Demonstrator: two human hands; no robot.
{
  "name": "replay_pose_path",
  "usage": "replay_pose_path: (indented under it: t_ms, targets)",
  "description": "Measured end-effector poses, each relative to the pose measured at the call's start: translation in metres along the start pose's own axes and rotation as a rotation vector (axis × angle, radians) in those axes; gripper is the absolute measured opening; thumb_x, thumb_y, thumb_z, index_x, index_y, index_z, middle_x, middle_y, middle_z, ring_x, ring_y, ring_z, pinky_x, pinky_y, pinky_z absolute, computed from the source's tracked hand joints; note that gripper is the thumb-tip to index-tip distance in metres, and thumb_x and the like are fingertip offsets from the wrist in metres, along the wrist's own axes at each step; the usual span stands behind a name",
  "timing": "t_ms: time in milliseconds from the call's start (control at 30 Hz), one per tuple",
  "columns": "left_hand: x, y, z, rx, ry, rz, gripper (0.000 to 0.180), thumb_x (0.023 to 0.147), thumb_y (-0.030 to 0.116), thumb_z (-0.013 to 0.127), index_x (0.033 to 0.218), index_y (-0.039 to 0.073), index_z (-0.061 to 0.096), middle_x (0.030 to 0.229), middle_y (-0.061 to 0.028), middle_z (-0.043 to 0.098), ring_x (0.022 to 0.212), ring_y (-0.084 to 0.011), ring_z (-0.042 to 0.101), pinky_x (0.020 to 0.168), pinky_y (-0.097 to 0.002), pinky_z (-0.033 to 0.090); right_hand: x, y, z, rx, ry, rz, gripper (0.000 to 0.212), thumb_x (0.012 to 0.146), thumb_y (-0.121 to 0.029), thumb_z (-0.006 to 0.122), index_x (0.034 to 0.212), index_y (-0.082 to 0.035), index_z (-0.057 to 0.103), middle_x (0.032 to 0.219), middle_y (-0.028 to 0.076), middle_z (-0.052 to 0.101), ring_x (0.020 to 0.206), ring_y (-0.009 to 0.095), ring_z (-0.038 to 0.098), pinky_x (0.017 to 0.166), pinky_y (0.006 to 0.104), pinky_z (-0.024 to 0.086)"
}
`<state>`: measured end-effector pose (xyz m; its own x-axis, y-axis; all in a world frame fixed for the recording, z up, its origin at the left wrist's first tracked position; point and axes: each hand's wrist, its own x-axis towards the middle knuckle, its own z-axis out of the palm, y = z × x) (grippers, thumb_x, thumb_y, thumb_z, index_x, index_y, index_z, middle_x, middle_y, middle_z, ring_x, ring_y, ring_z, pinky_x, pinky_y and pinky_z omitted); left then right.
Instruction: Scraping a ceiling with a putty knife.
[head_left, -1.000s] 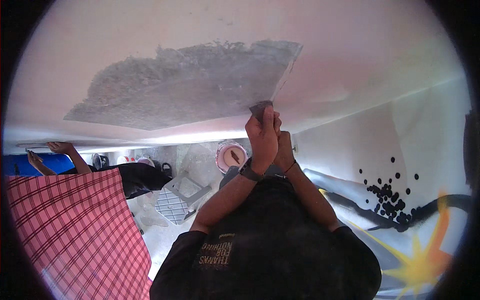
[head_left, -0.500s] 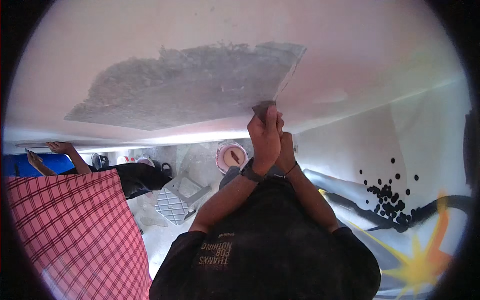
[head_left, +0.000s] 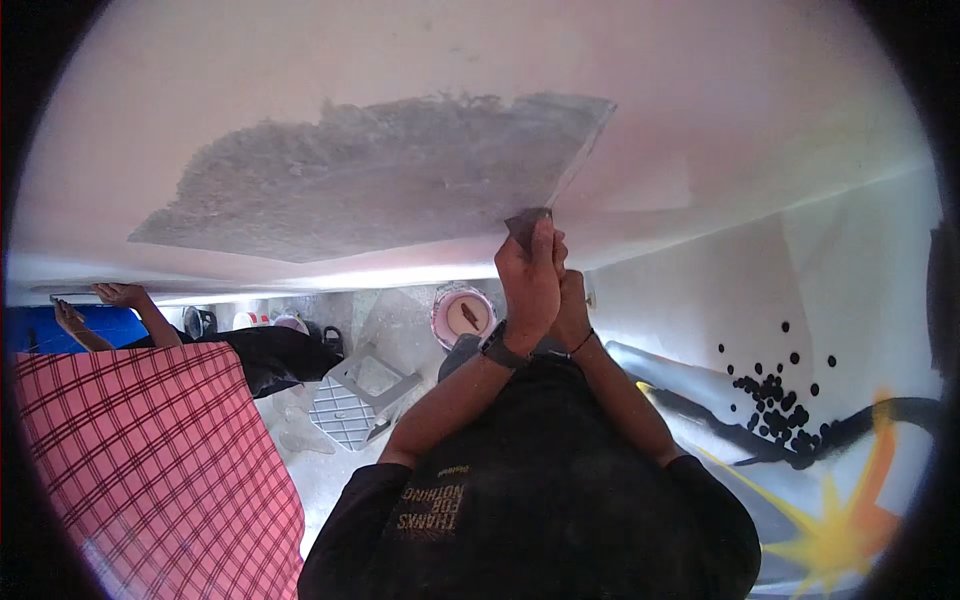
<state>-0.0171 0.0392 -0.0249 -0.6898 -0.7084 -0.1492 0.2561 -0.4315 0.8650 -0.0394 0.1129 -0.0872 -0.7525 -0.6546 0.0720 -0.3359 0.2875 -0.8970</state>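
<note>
My left hand (head_left: 530, 285), with a dark watch at its wrist, is closed around a scraper (head_left: 528, 228) with a dark, wide blade. The blade touches the pale pinkish wall (head_left: 420, 50) at the lower right corner of a rough grey patch (head_left: 370, 175). A whitish line runs up the patch's right edge from the blade. Just below and to the right, my right hand (head_left: 573, 308) presses close against the left one, closed at the lower end of the same scraper. The handle and most of the right fingers are hidden.
Below the wall stands a pink bucket (head_left: 438, 325) with a brown object inside. A grey plastic step stool (head_left: 345, 412) lies left of me. At far left a person in a pink checked garment (head_left: 150, 430) works at the wall. The right wall (head_left: 700, 270) carries painted shapes and black spots.
The wall and its grey patch sit slightly lower in the picture. Both hands keep their hold, with the blade near the same corner of the patch.
</note>
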Motion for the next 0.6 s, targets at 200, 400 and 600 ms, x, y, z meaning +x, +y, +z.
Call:
replay_pose_path:
  t_ms: [200,400,600]
  targets:
    - [0.003,0.003,0.0,0.032,-0.025,0.039,0.028,0.1,0.021,0.052,0.08,0.002,0.053,0.062,0.0027,0.046,0.051,-0.0039,0.038,0.043,-0.0211,0.028,0.001,0.011,0.002,0.13,-0.047,0.057,0.017,0.082,-0.015,0.064,0.082,0.002,0.061,0.069,0.022,0.063,0.066,0.036,0.067,0.052,0.0387,0.048]
    - [0.002,0.003,-0.001,0.002,-0.039,0.024,0.027,0.101,0.021,0.051,0.081,0.002,0.053,0.063,0.0027,0.047,0.052,-0.0036,0.038,0.044,-0.0208,0.028,0.002,-0.001,0.0,0.054,-0.005,0.041,0.02,0.08,-0.014,0.065,0.071,0.003,0.06,0.067,0.021,0.065,0.066,0.025,0.069,0.054,0.037,0.048]
    - [0.0,0.003,0.002,0.054,-0.036,0.041,0.026,0.101,0.021,0.051,0.081,0.003,0.053,0.063,0.0027,0.047,0.052,-0.0036,0.038,0.044,-0.0207,0.028,-0.001,0.003,0.0,0.161,0.009,0.057,0.018,0.081,-0.014,0.065,0.075,0.003,0.06,0.065,0.019,0.063,0.063,0.024,0.067,0.055,0.0369,0.048]
